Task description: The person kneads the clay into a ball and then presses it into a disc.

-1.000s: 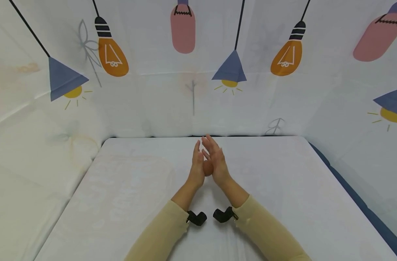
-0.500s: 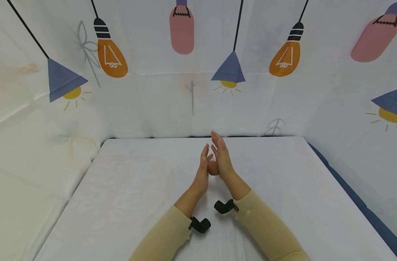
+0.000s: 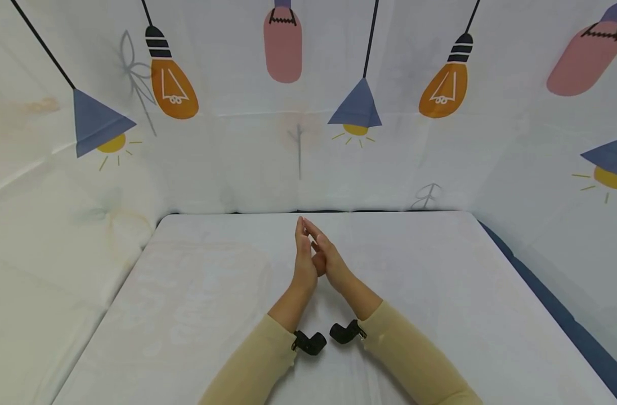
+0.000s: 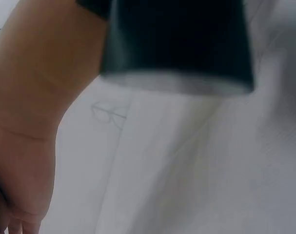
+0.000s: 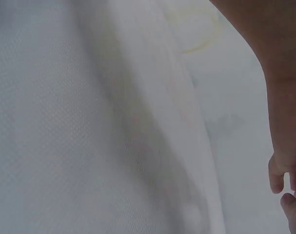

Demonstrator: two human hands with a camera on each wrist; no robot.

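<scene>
A small reddish-brown ball [image 3: 319, 263] sits between the two palms in the head view, partly covered by them. My left hand [image 3: 303, 261] presses it from the left, fingers straight and pointing away from me. From the other side my right hand [image 3: 335, 264] lies against it, also with straight fingers. The fingertips of both hands meet or nearly meet above the ball. In the left wrist view, only the wrist and heel of my left hand [image 4: 23, 170] show at the left edge. The right wrist view catches part of my right hand [image 5: 288, 131] at the right edge.
Beneath the hands is a white-covered table [image 3: 212, 315]. A white cloth backdrop [image 3: 253, 163] printed with lamps and bulbs rises behind it. Black wrist cameras hang inside the left cuff [image 3: 309, 342] and the right cuff [image 3: 344, 333].
The hands slide against each other with the ball between them. They shifted right, the right hand reaching farther forward, then came back left, and the right hand drew back level with the left.
</scene>
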